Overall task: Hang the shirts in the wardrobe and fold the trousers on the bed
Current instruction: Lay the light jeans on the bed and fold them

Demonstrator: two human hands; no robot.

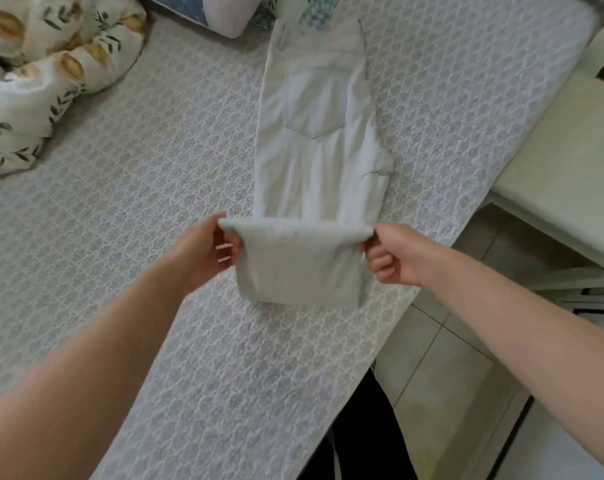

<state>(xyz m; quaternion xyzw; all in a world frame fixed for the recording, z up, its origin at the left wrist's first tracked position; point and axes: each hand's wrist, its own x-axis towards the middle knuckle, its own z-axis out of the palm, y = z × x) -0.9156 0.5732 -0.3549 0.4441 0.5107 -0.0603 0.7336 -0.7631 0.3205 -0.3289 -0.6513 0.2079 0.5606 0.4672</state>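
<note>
1. Trousers, pale denim, lie lengthwise on the quilted bed, waistband at the far end near the pillows. A leaf-print duvet is bunched at the far left.
2. The step in hand looks like the trouser fold: the leg end is doubled over, and its folded edge is held up across the thighs.
3. The left hand grips the edge's left end and the right hand its right end, with the fingers curled tight round the cloth.
4. Next, I judge, both ends must travel evenly toward the waistband, with the side seams kept in line.
5. The only container is the back pocket, which lies flat. I cannot tell what it holds. No wardrobe shows.
</note>
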